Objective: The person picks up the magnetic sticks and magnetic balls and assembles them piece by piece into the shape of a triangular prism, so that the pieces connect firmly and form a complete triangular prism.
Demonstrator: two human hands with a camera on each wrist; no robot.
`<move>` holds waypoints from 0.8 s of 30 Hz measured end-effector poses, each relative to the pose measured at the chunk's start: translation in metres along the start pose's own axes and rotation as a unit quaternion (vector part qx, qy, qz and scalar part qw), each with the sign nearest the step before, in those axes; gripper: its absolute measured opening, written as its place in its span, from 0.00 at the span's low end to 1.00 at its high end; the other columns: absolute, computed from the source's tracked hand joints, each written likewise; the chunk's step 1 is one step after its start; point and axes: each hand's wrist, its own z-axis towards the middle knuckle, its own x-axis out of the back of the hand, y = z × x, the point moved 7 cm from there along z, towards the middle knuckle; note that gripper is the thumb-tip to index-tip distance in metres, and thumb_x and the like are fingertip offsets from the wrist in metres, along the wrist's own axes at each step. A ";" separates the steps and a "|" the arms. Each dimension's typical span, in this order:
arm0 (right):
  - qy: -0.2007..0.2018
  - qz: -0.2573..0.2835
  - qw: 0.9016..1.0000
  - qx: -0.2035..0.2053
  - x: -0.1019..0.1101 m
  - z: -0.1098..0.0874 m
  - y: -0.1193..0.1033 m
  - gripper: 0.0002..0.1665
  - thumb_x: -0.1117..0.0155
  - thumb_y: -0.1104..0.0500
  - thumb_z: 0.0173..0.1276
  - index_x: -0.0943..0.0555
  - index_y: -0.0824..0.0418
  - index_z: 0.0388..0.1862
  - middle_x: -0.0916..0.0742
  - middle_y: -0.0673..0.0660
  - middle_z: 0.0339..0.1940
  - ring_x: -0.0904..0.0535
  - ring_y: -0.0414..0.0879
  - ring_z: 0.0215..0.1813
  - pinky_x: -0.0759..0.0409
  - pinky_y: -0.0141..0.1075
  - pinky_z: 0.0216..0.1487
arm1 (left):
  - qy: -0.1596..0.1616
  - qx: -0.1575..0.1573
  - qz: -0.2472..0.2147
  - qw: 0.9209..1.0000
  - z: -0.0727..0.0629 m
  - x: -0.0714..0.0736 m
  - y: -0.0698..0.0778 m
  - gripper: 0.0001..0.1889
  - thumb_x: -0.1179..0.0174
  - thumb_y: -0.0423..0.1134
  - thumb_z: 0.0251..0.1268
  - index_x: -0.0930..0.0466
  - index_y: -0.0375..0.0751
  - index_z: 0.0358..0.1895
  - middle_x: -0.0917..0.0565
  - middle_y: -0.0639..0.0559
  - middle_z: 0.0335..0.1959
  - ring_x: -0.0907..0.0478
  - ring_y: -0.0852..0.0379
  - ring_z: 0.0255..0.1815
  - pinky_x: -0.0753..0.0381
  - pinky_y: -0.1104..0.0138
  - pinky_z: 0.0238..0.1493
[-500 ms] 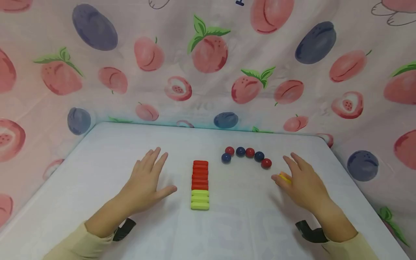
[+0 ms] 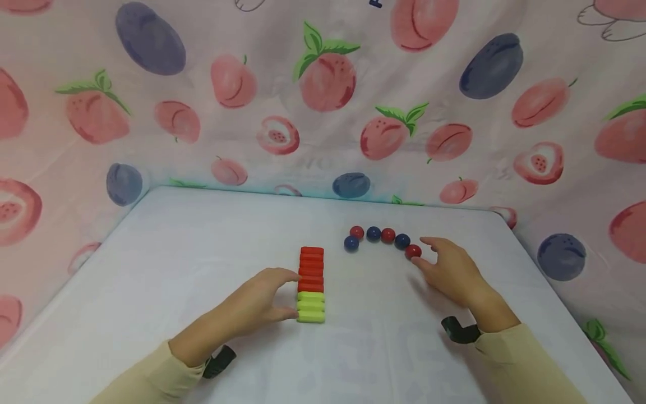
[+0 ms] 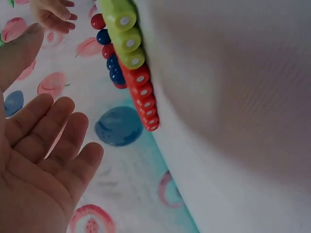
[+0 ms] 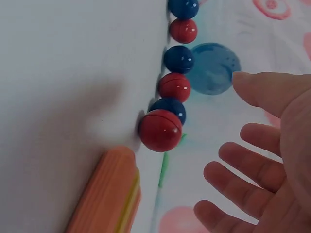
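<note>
My left hand (image 2: 254, 300) hovers at the left side of a column of small bars, fingers relaxed, thumb and fingertips spread apart and nothing between them. Several red bars (image 2: 311, 266) form the far part of that column; yellow-green bars (image 2: 310, 307) form the near part. In the left wrist view the bars' ends (image 3: 130, 43) show pale round dots. On the other side, my right hand (image 2: 451, 272) is held loosely open, its thumb tip right by the nearest red ball (image 2: 413, 251). An orange ridged piece with a yellow strip (image 4: 109, 189) lies below it, hidden in the head view.
Red and dark blue balls (image 2: 373, 234) alternate in a curved row beyond the bars. The white tabletop (image 2: 202, 224) ends at a fruit-printed cloth (image 2: 282, 56) hanging behind it. Black wrist pieces (image 2: 460, 330) stick out beneath both forearms.
My left hand has moved right to the bars, its fingers bending inward. My right hand has shifted slightly toward the balls, now covering the orange and yellow piece in the head view.
</note>
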 end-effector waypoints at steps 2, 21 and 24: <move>-0.019 0.005 1.000 -0.015 -0.003 0.004 0.003 0.38 0.37 0.47 0.73 0.31 0.69 0.72 0.25 0.72 0.67 0.31 0.68 0.67 0.34 0.63 0.65 | -0.011 -0.003 -0.010 1.000 0.003 -0.006 0.000 0.29 0.25 0.40 0.56 0.23 0.38 0.62 0.20 0.47 0.59 0.27 0.45 0.64 0.27 0.51 0.63; -0.072 0.021 0.997 -0.028 -0.019 0.019 0.010 0.33 0.39 0.51 0.75 0.31 0.70 0.70 0.24 0.71 0.65 0.34 0.68 0.70 0.38 0.64 0.67 | -0.090 -0.045 -0.026 0.995 0.005 -0.030 0.003 0.12 0.27 0.35 0.57 0.15 0.42 0.44 0.15 0.60 0.39 0.20 0.62 0.44 0.20 0.63 0.50; -0.071 0.021 0.997 -0.037 -0.019 0.020 0.009 0.33 0.39 0.52 0.74 0.31 0.69 0.71 0.27 0.72 0.68 0.37 0.69 0.71 0.39 0.64 0.68 | -0.093 -0.037 -0.019 0.995 0.007 -0.032 0.005 0.11 0.27 0.35 0.57 0.15 0.43 0.43 0.15 0.61 0.38 0.20 0.63 0.43 0.20 0.63 0.49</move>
